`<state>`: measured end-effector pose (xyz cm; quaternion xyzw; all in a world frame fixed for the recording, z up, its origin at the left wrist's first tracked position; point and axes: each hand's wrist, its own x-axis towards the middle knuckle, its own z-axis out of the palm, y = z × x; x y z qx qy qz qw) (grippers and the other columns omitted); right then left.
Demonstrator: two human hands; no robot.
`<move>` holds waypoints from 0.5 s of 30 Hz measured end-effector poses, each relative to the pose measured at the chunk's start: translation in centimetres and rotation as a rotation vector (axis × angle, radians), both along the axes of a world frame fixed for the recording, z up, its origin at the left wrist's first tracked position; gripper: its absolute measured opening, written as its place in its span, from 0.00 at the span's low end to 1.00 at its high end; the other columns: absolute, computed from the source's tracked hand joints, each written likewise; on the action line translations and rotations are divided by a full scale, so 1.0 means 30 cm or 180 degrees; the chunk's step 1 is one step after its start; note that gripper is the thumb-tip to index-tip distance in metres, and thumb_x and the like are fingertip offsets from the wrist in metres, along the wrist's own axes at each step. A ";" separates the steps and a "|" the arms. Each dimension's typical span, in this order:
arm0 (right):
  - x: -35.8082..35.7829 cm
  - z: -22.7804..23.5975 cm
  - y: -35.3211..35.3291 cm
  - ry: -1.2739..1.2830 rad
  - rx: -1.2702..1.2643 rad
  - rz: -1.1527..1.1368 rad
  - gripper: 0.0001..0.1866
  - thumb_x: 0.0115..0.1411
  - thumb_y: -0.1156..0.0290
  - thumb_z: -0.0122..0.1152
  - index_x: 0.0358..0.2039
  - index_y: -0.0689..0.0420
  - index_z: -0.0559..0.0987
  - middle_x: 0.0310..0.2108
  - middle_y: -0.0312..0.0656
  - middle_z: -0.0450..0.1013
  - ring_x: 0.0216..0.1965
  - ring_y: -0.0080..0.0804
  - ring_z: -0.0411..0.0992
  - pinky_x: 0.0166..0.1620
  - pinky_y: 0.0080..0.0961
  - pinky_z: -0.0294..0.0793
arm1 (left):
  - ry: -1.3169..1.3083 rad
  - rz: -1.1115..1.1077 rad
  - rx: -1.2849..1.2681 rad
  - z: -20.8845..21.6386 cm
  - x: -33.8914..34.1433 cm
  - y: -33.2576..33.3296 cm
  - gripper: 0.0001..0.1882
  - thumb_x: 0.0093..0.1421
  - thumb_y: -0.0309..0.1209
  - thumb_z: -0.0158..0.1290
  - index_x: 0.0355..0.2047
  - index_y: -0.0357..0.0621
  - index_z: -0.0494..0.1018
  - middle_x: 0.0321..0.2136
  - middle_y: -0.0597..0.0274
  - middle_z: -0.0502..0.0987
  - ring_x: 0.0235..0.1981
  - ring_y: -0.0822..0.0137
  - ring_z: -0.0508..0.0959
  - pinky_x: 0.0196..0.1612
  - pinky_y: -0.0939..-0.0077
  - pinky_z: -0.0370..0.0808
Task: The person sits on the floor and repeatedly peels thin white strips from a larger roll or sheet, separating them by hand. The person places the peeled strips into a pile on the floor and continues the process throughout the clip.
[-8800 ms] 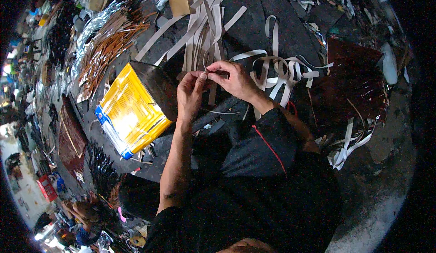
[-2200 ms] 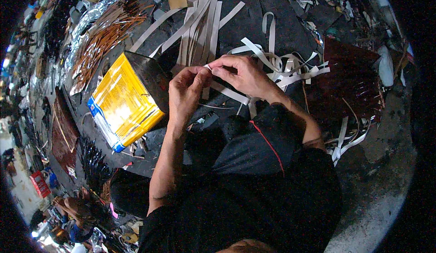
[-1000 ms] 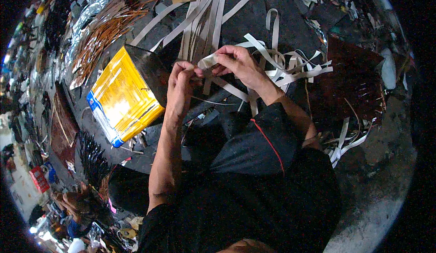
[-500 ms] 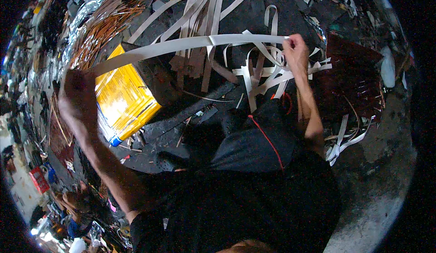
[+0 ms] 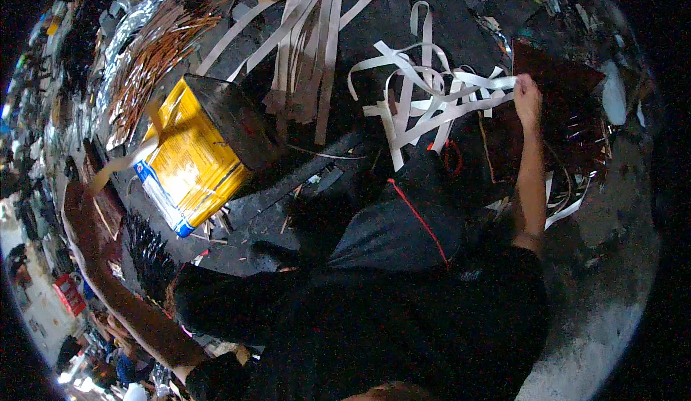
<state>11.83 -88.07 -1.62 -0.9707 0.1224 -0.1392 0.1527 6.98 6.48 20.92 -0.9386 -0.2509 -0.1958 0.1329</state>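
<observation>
My left hand (image 5: 80,191), dim and blurred, is at the far left past the yellow box. A pale flat strip (image 5: 128,162), smeared by motion, runs from it toward the box and bends upward; the fingers seem closed on it. Out to the right, my right hand (image 5: 528,101) is closed in a pinch on the end of a white flat strip (image 5: 495,82). That strip trails left into a loose tangle of white strips (image 5: 432,91). The yellow box (image 5: 198,160), with a blue and white edge and dark side, lies tilted between my arms.
Long straight pale strips (image 5: 309,55) lie in a bundle ahead. Thin brown rods (image 5: 155,59) are heaped at far left. A dark reddish sheet (image 5: 551,77) lies beyond my right hand. My dark-clothed knee (image 5: 399,221) is below the tangle. Scraps litter the left side.
The strip no longer spans both hands. My left hand has moved left and nearer my body with a strip trailing; my right hand has moved right and slightly down with a strip.
</observation>
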 end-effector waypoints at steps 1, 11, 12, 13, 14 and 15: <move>-0.015 0.068 0.026 -0.0232 -0.0031 0.0207 0.09 0.63 0.68 0.51 0.39 0.60 0.74 0.31 0.49 0.75 0.34 0.41 0.76 0.38 0.32 0.73 | -0.0024 -0.0284 -0.0356 -0.031 0.095 -0.061 0.21 0.56 0.49 0.53 0.36 0.43 0.70 0.32 0.48 0.77 0.35 0.48 0.76 0.36 0.54 0.70; 0.063 0.504 0.225 -0.3067 -0.0177 -0.0084 0.13 0.63 0.73 0.53 0.46 0.64 0.75 0.42 0.46 0.75 0.41 0.34 0.75 0.46 0.25 0.74 | 0.0584 -0.4110 -0.3575 0.157 0.355 -1.268 0.26 0.55 0.50 0.54 0.44 0.42 0.67 0.36 0.43 0.76 0.38 0.46 0.76 0.41 0.55 0.70; 0.041 0.507 0.234 -0.3052 0.0177 -0.0312 0.12 0.63 0.72 0.53 0.45 0.63 0.76 0.43 0.46 0.75 0.42 0.34 0.74 0.46 0.25 0.74 | 0.0594 -0.4319 -0.3684 0.140 0.365 -1.327 0.27 0.55 0.50 0.55 0.45 0.41 0.66 0.36 0.43 0.76 0.39 0.45 0.75 0.42 0.55 0.70; 0.031 0.515 0.241 -0.3025 0.0541 -0.0540 0.12 0.63 0.72 0.54 0.45 0.63 0.76 0.44 0.46 0.74 0.43 0.35 0.74 0.47 0.26 0.74 | 0.0421 -0.4402 -0.3705 0.112 0.401 -1.374 0.28 0.55 0.50 0.55 0.45 0.41 0.66 0.37 0.43 0.75 0.39 0.45 0.75 0.42 0.55 0.70; -0.025 0.524 0.242 -0.2993 0.0844 -0.0869 0.12 0.62 0.71 0.55 0.45 0.62 0.76 0.44 0.47 0.74 0.43 0.36 0.74 0.47 0.27 0.74 | 0.0379 -0.4447 -0.3734 0.053 0.436 -1.413 0.28 0.54 0.50 0.55 0.46 0.41 0.66 0.37 0.42 0.75 0.39 0.45 0.75 0.43 0.55 0.70; -0.069 0.483 0.233 -0.2665 0.0338 -0.1227 0.13 0.62 0.68 0.56 0.45 0.60 0.77 0.47 0.46 0.72 0.45 0.37 0.72 0.47 0.30 0.73 | 0.0395 -0.4403 -0.3693 -0.041 0.459 -1.450 0.29 0.54 0.50 0.55 0.47 0.41 0.66 0.37 0.42 0.75 0.40 0.45 0.75 0.43 0.55 0.70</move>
